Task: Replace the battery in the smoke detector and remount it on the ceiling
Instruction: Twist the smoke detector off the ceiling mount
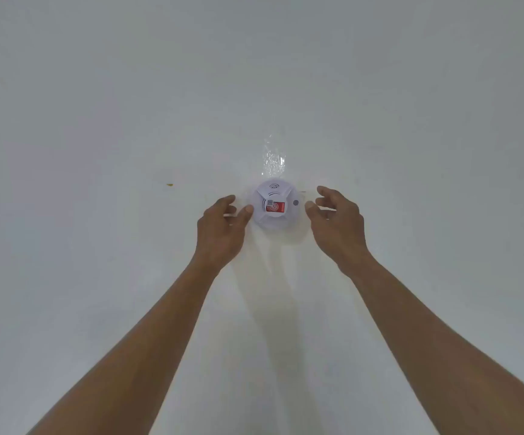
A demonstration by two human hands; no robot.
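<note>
Head view, smoke detector: the round white smoke detector (pixel 274 205) sits against the white ceiling (pixel 97 105), a little right of the middle of the picture.
Head view, detector face: a red label (pixel 275 207) lies across its centre, with a small grey code square at the label's left end; curved slot marks sit above it, and a small grey button (pixel 295 202) is near the right rim.
Head view, left hand: the left hand (pixel 223 226) is raised to the detector's left side, fingers loosely spread and curled, the thumb tip touching or just at the left rim; whether it presses on the rim cannot be told.
Head view, right hand: the right hand (pixel 339 222) is raised to the right side, fingers wide and curled, holding nothing; the thumb tip is just beside the right rim, apart from it by a narrow gap.
Head view, surroundings: a strip of clear, crinkled tape (pixel 273 158) runs along the ceiling from the detector's far edge; a small yellow-brown mark (pixel 169 184) lies on the ceiling well to the left.
Head view, obstruction: nothing covers the detector's face; both bare forearms reach up from the bottom corners.
</note>
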